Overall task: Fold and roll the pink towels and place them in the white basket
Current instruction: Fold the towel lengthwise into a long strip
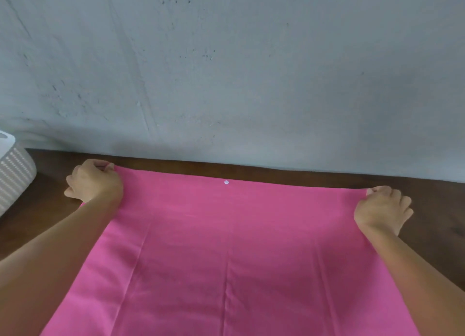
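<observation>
One large bright pink cloth towel (226, 247), spread flat over a dark brown wooden table (432, 194), far edge stretched taut and running just short of the table's back edge, near end out of frame at the bottom. Faint lengthwise creases down the cloth. A small round white dot (226, 182) on the towel, just inside the middle of the far edge. Left hand (94, 180) at the far left corner, fingers curled, corner pinched between thumb and fingertips, knuckles up. Right hand (382, 209) at the far right corner, likewise curled, thumb and forefinger pinching that corner, remaining fingers tucked down beside the towel's edge. Both bare forearms (50, 260) reaching in from the lower corners, lying along the towel's side edges. A white perforated plastic basket (15, 174) at the far left on the table, partly cut off by the frame, apart from the towel, left of the left hand. Something white and rounded (6, 140) at the basket's top, too cropped to identify. Behind the table, a rough pale grey plaster wall (226, 71) with scratches and small pits.
</observation>
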Action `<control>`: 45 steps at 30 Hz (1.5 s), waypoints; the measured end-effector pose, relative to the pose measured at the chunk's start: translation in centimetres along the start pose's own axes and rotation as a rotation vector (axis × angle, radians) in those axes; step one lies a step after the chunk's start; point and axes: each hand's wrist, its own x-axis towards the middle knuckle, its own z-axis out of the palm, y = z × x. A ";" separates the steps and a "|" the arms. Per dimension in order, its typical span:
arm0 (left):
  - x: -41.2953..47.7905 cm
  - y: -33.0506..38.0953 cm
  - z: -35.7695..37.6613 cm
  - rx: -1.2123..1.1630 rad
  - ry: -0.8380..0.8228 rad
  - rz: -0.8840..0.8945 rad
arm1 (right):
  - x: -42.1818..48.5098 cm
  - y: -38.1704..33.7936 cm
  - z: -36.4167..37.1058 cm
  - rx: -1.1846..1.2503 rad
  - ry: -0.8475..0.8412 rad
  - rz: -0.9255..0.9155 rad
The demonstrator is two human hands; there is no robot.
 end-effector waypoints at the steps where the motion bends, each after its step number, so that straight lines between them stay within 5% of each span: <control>1: 0.4 0.3 0.4 -0.009 0.001 0.000 | 0.5 -0.4 0.2 0.003 0.000 -0.002; 22: 2.4 2.4 0.9 -0.011 -0.050 0.016 | 4.4 -2.9 2.2 0.071 -0.051 0.019; 27: -0.1 2.8 -1.1 0.015 -0.032 0.318 | 2.0 -2.7 0.4 0.078 -0.056 -0.086; 32: -6.7 3.4 -2.5 -0.031 -0.193 0.533 | -2.4 -0.7 -2.4 -0.036 -0.231 -0.332; 45: -30.2 2.6 -3.3 -0.010 -0.614 0.998 | -12.1 6.8 -8.9 -0.168 -0.440 -0.382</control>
